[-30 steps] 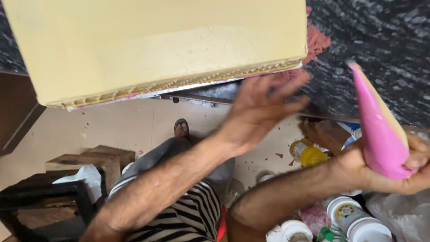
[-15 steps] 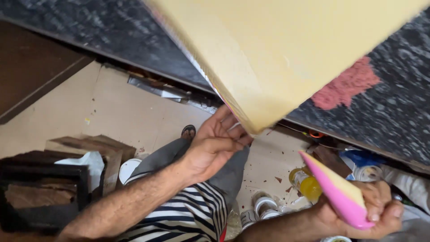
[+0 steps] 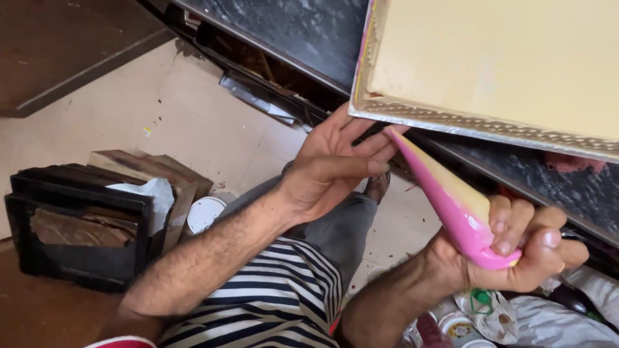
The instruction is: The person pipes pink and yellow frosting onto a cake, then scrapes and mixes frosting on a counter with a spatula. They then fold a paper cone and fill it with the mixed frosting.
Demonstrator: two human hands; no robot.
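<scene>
Your left hand (image 3: 332, 169) props its spread fingers under the corner of the pale yellow, silver-edged square board (image 3: 496, 71) while your right hand (image 3: 516, 248) squeezes the pink-and-yellow piping cone (image 3: 445, 196), tip touching that edge.

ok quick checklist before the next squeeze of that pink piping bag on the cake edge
1. Grip on the bag: ok. The right hand is wrapped round the fat end of the pink piping bag.
2. Tip placement: ok. The bag's tip sits at the lower left corner of the silver cake board.
3. Board support: ok. The left hand has its fingers against the board's edge.
4. Board level: not ok. The pale yellow cake and board look tilted in this view.
5. Icing flow at the tip: cannot tell.
</scene>
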